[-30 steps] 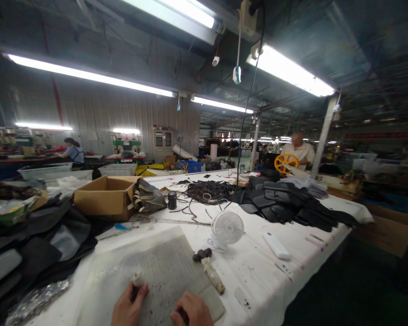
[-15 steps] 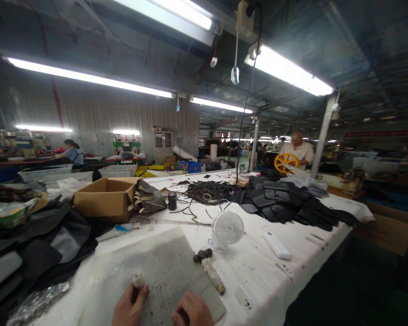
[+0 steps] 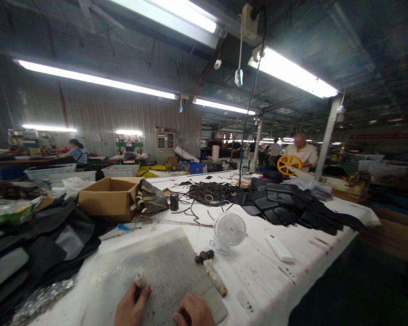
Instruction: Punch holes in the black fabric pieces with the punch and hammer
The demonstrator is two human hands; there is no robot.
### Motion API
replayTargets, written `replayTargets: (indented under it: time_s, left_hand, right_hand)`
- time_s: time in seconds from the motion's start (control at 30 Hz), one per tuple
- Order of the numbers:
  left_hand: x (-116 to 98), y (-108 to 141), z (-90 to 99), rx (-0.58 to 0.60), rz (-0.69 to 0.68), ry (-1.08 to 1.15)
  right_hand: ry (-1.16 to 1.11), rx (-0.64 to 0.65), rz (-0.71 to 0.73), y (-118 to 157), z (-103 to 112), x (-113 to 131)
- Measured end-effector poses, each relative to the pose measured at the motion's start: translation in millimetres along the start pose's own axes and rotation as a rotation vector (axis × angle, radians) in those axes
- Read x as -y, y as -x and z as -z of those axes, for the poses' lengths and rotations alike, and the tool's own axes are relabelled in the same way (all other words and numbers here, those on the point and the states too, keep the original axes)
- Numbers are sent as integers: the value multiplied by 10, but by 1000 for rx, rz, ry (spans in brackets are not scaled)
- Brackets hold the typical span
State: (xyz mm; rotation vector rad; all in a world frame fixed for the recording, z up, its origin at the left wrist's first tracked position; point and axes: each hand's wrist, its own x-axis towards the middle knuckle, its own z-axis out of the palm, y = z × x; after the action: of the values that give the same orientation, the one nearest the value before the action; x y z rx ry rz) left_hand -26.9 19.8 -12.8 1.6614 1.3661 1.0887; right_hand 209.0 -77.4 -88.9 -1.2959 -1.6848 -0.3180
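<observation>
My left hand (image 3: 132, 305) is closed around a short tool with a whitish, wrapped-looking top (image 3: 140, 280); its lower part is hidden by the fingers. To its right, my right hand (image 3: 195, 310) has its fingers curled in, and I cannot make out what lies inside them. Both hands are over a worn, greyish translucent board (image 3: 170, 253) dotted with small dark specks. Beyond my right hand, at the board's right edge, lies a hammer-like tool with a dark lobed head (image 3: 204, 256) and a pale wrapped handle (image 3: 216, 280).
A small white fan (image 3: 229, 229) stands past the board, with a white oblong case (image 3: 279, 248) to its right. Dark straps (image 3: 211, 192) and black pieces (image 3: 285, 199) are heaped behind. Left are a cardboard box (image 3: 105, 197) and dark sheets (image 3: 44, 253). A person works by a yellow wheel (image 3: 289, 165).
The view has shifted slightly, so everything sits a little further right. Both hands keep nearly the same place and grip over the board.
</observation>
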Motion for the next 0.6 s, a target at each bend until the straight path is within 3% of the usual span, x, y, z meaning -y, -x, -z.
replayTargets:
  time_s: [0.6]
  left_hand:
    - [-78, 45, 11, -14, -30, 3]
  right_hand:
    - [-13, 0, -30, 25, -5, 26]
